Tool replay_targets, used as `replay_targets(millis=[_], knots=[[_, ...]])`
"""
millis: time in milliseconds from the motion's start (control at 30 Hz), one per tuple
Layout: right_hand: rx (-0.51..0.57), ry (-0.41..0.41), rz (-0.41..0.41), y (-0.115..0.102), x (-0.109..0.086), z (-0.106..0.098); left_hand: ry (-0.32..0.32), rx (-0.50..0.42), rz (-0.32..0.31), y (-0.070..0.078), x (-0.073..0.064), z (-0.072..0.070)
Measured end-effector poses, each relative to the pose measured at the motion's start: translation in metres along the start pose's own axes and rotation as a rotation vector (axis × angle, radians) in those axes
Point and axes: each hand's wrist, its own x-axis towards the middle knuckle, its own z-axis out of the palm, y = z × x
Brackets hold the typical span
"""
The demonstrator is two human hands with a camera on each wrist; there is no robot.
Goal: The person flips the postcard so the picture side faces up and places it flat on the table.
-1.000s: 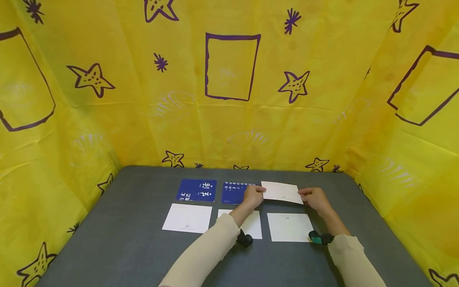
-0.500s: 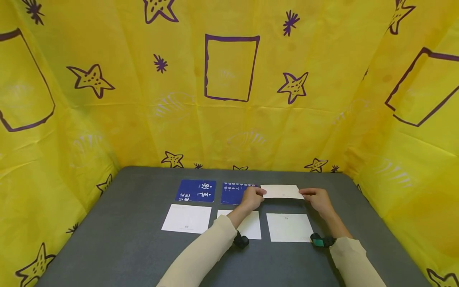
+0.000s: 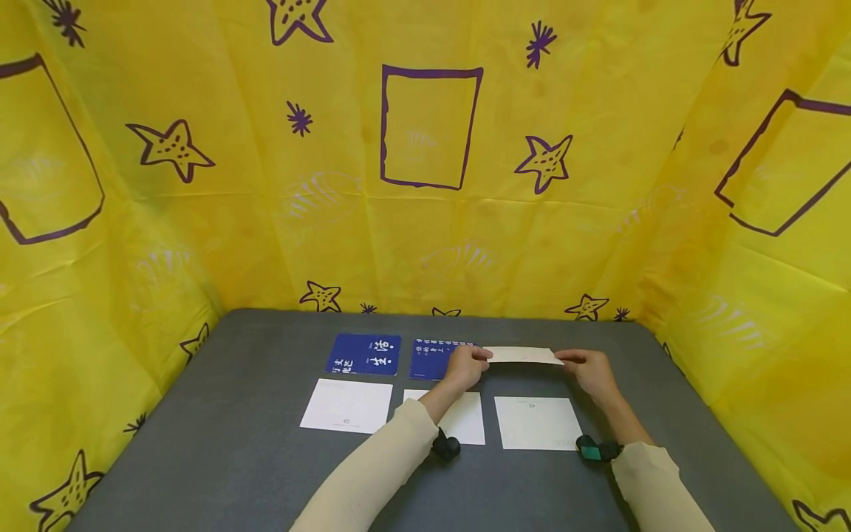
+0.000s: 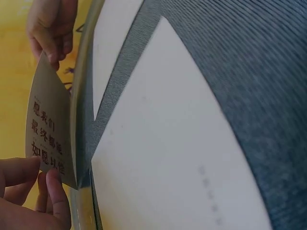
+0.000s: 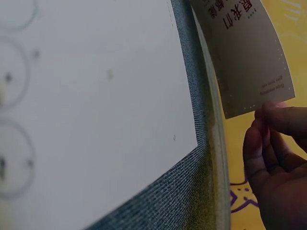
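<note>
My left hand (image 3: 463, 369) and right hand (image 3: 588, 373) hold a postcard (image 3: 523, 355) between them by its two short ends, raised off the table. In the head view its white face shows as a thin, foreshortened strip. From the left wrist, the printed side of the postcard (image 4: 48, 115) shows large reddish characters, and the left thumb and fingers (image 4: 56, 199) pinch its lower end. The right wrist view has the right thumb (image 5: 288, 120) and fingers pinching a corner area of the same postcard (image 5: 249, 57).
Left of the held postcard lie two blue cards with white characters, a left one (image 3: 363, 353) and a right one (image 3: 428, 360) partly behind my left hand. In front are three white cards: left (image 3: 347, 405), middle (image 3: 468, 420) partly under my left forearm, and right (image 3: 537, 423).
Held between both hands, the postcard has tilted, so its white face has narrowed from a broad rectangle to a thin strip. My hands have barely shifted; the other cards stay put.
</note>
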Motion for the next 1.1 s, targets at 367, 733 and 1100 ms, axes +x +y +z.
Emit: replay_targets(millis=[367, 733, 1100], knots=[[0.061, 0.001, 0.021, -0.0005, -0.0012, -0.0016, 0.045, -0.031, 0.006, 0.001, 0.0023, 0.0026], [0.082, 0.036, 0.008, -0.0018, -0.0025, -0.0054, 0.095, -0.077, 0.014, 0.0064, 0.0014, 0.0068], [0.078, 0.062, 0.001, -0.0047, -0.004, -0.0095, 0.126, -0.098, 0.015, 0.0086, 0.0004, 0.0069]])
